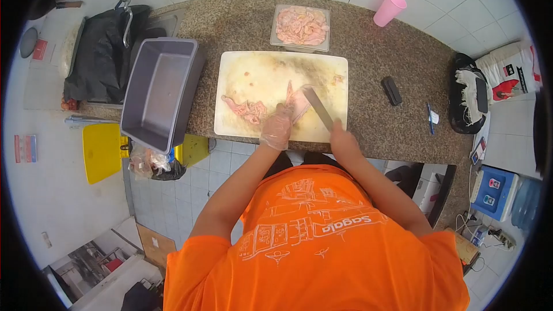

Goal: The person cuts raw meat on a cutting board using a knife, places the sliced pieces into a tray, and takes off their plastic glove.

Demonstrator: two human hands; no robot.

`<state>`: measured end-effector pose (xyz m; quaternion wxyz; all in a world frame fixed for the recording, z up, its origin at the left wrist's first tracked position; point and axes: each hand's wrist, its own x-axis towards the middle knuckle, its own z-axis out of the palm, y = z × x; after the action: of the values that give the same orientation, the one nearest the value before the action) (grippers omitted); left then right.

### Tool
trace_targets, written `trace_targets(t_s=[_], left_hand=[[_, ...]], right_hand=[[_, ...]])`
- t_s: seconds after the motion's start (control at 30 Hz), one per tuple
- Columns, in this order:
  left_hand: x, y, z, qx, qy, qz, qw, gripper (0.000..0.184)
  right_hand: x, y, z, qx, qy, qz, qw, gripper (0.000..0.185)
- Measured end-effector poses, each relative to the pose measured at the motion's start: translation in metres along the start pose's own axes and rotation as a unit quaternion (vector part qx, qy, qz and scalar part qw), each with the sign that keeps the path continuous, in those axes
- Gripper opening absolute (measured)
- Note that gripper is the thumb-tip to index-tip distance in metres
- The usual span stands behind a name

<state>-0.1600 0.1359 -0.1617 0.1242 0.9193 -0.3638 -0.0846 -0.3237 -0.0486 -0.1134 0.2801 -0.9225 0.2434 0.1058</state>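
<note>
The right hand [345, 141] grips a knife [318, 107] over the white cutting board [253, 68]. The left hand [277, 128] (gloved in clear plastic) holds pale meat [298, 103].

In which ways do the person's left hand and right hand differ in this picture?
The left hand wears a clear plastic glove; no glove shows on the right hand. The left hand is on a piece of meat, while the right hand grips a knife. Both hands are at the near side of the white cutting board.
</note>
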Motion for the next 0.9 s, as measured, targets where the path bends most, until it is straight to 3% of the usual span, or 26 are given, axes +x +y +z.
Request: trace_targets(t_s=[0.07, 0.1, 0.17, 0.27, 0.4, 0.43, 0.5, 0.57, 0.63, 0.83, 0.9], left_hand=[[-0.004, -0.008, 0.004, -0.024, 0.034, 0.003, 0.999, 0.044], [-0.004, -0.008, 0.002, -0.034, 0.052, 0.005, 0.998, 0.044], [-0.002, 0.002, 0.000, -0.082, 0.070, -0.099, 0.989, 0.039], [0.004, 0.004, -0.005, -0.096, 0.038, -0.171, 0.980, 0.032], [0.028, 0.006, -0.013, -0.135, -0.048, -0.208, 0.967, 0.034], [0.033, 0.002, -0.009, -0.228, -0.011, -0.202, 0.953, 0.031], [0.042, -0.004, -0.006, -0.404, 0.059, -0.177, 0.895, 0.025], [0.059, -0.003, -0.012, -0.654, 0.074, -0.232, 0.716, 0.016], [0.072, -0.006, -0.017, -0.763, 0.056, -0.262, 0.588, 0.014], [0.086, -0.028, -0.038, -0.816, -0.215, -0.174, 0.507, 0.013], [0.082, -0.013, -0.052, -0.794, -0.228, -0.190, 0.531, 0.011]], right_hand=[[-0.040, 0.024, -0.005, -0.040, 0.070, -0.085, 0.993, 0.024], [-0.041, 0.021, -0.010, -0.039, 0.058, -0.069, 0.995, 0.024], [-0.042, 0.011, -0.015, -0.033, 0.034, -0.037, 0.998, 0.025], [-0.023, -0.028, -0.029, -0.030, -0.091, 0.018, 0.995, 0.021], [-0.005, -0.008, -0.029, -0.001, -0.026, 0.040, 0.999, 0.021], [-0.004, -0.007, -0.033, -0.007, -0.015, 0.042, 0.999, 0.021], [0.000, -0.006, -0.035, -0.001, -0.006, 0.018, 1.000, 0.021], [0.008, -0.006, -0.031, 0.021, -0.007, -0.036, 0.999, 0.024], [0.016, 0.000, -0.016, 0.042, 0.020, -0.024, 0.999, 0.023], [0.001, -0.017, -0.029, 0.111, 0.109, 0.005, 0.988, 0.023], [-0.004, -0.021, -0.029, 0.131, 0.116, -0.007, 0.985, 0.023]])
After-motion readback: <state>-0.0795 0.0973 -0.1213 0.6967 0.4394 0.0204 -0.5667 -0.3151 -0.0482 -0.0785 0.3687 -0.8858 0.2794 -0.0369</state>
